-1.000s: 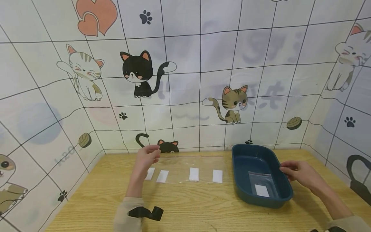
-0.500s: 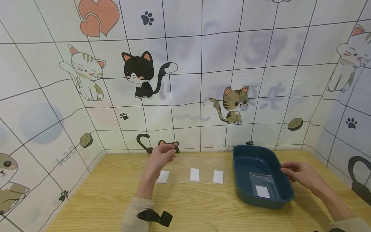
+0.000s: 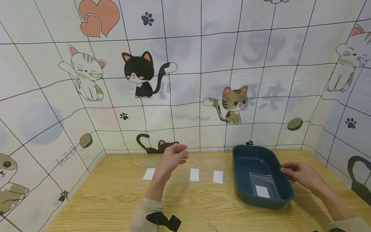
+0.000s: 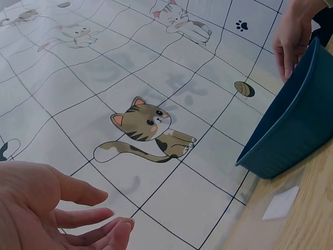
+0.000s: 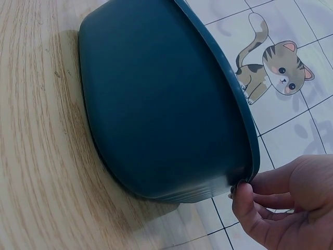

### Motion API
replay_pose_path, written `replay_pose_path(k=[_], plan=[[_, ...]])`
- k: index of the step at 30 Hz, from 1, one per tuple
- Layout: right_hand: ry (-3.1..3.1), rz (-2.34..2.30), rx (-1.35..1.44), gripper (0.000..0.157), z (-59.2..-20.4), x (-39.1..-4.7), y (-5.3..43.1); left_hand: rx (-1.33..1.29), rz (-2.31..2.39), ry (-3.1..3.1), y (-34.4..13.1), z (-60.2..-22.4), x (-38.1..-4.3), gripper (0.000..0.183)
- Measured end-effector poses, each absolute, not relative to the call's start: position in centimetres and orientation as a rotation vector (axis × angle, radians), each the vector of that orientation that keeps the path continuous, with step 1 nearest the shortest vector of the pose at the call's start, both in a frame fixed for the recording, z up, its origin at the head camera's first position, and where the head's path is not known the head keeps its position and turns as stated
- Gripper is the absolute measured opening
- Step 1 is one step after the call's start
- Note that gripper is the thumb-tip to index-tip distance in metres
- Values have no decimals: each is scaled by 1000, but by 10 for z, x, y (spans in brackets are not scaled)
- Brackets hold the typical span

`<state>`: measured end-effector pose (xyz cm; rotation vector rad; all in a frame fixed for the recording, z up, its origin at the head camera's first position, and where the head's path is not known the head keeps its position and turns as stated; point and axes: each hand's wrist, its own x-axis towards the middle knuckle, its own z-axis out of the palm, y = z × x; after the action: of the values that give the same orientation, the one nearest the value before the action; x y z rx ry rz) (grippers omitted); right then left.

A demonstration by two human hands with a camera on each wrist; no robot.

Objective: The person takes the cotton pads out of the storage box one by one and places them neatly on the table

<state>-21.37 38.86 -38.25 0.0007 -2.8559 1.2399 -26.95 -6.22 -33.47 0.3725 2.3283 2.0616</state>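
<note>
My left hand (image 3: pixel 173 157) is held up over a row of clear plastic bags (image 3: pixel 207 162) with white labels, its fingers loosely bent around nothing. One white label (image 3: pixel 149 174) shows left of my forearm, and two more, including a label (image 3: pixel 194 175), lie to the right. The forearm covers part of the row. At the right, my right hand (image 3: pixel 299 174) pinches the rim of a dark blue plastic basin (image 5: pixel 156 104), thumb on one side and fingers on the other. Flat inside the basin lies a clear zip bag (image 3: pixel 261 178) with a white label (image 3: pixel 262 191).
Everything lies on a wood-grain table (image 3: pixel 191 206). A white sheet (image 3: pixel 185 74) printed with cats and grid lines hangs at the back and sides. Behind my right arm, the right edge shows a dark shape (image 3: pixel 360 180).
My left hand has moved rightward along the row of bags, so the leftmost label shows again and the second is covered. The right hand and the basin have stayed in place.
</note>
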Motion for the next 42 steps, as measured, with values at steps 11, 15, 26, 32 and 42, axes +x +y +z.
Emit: replay_pose_path(k=[11,15,26,32,42], plan=[[-2856,1259,-9,46,-384,-213,390,502,2017,2287,-35,-329,-254,31],[-2857,1265,-4,46,-384,-213,391,532,2012,2256,-24,-326,-246,32],[-2844,1285,23,46,-383,-214,389,625,1937,2231,16,-325,-236,31],[-2845,1300,32,48,-384,-214,391,633,1932,2184,33,-325,-235,36],[-2849,1286,33,46,-386,-214,394,588,1872,2143,62,-329,-232,38]])
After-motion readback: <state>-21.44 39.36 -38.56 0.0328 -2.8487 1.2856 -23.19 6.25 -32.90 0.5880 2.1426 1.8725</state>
